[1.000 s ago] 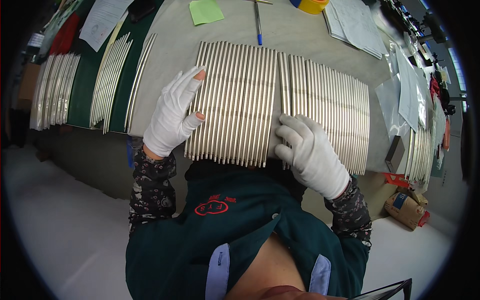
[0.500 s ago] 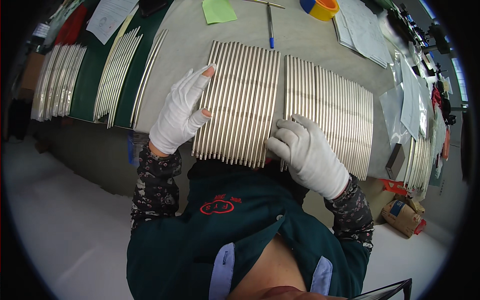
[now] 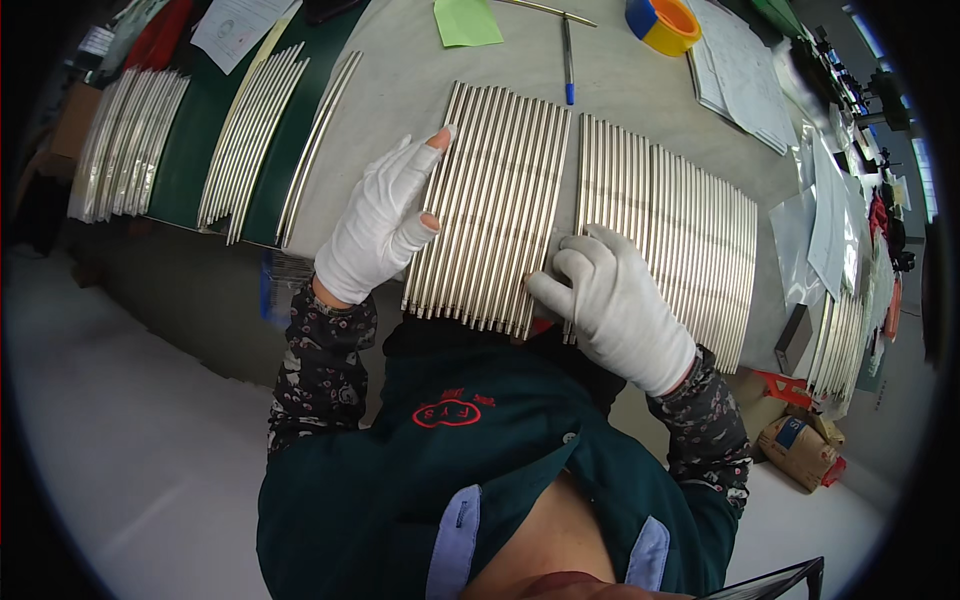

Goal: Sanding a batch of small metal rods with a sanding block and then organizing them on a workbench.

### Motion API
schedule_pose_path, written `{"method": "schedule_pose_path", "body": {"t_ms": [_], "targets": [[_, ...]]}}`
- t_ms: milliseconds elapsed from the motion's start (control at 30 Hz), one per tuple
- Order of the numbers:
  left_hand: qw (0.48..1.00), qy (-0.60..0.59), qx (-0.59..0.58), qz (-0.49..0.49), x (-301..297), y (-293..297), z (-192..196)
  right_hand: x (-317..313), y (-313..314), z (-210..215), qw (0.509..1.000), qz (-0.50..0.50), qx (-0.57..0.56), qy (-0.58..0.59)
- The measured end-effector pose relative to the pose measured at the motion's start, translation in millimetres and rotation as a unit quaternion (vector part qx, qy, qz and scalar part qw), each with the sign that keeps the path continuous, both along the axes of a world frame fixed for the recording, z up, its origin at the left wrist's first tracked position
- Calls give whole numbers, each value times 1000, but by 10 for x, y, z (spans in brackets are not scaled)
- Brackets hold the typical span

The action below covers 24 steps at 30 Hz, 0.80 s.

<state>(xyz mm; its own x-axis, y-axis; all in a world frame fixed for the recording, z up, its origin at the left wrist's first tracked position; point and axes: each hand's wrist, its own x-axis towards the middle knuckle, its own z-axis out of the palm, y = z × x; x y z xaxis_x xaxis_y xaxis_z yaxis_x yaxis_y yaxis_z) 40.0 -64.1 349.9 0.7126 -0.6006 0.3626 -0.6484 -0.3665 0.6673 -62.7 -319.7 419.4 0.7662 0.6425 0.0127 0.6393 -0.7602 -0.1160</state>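
Slim silvery metal rods lie side by side on the table in two flat rows, a left row and a right row, with a narrow gap between. My left hand, in a white glove with bare thumb and forefinger tips, lies along the left row's outer edge, fingers stretched and thumb apart. My right hand, also white-gloved, rests over the near part of the gap. Its thumb reaches the left row's right edge, while its bent fingers lie over the right row's left rods. Nothing shows gripped between them; the finger undersides are hidden.
More rods lie at the left, beside a wrapped bundle. Beyond the rows are a blue pen, green paper and a tape roll. Papers and a dark block are at the right.
The view has shifted, moving most things rightward in the picture. The left row looks narrower, and the right row's left section wider. My right thumb stands farther from the fingers.
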Motion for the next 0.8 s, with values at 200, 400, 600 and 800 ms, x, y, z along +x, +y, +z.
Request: {"method": "schedule_pose_path", "body": {"t_ms": [200, 400, 600, 800], "targets": [[1000, -8, -21, -7, 13, 16, -48, 80, 29, -35, 997, 33, 60, -27], [1000, 4, -24, -11, 14, 21, -39, 131, 115, -49, 998, 33, 30, -45], [999, 6, -31, -15, 11, 36, -26, 187, 131, -77, 991, 58, 78, -89], [999, -26, -20, -17, 18, 47, -39, 233, 246, -51, 998, 30, 61, -20]]}}
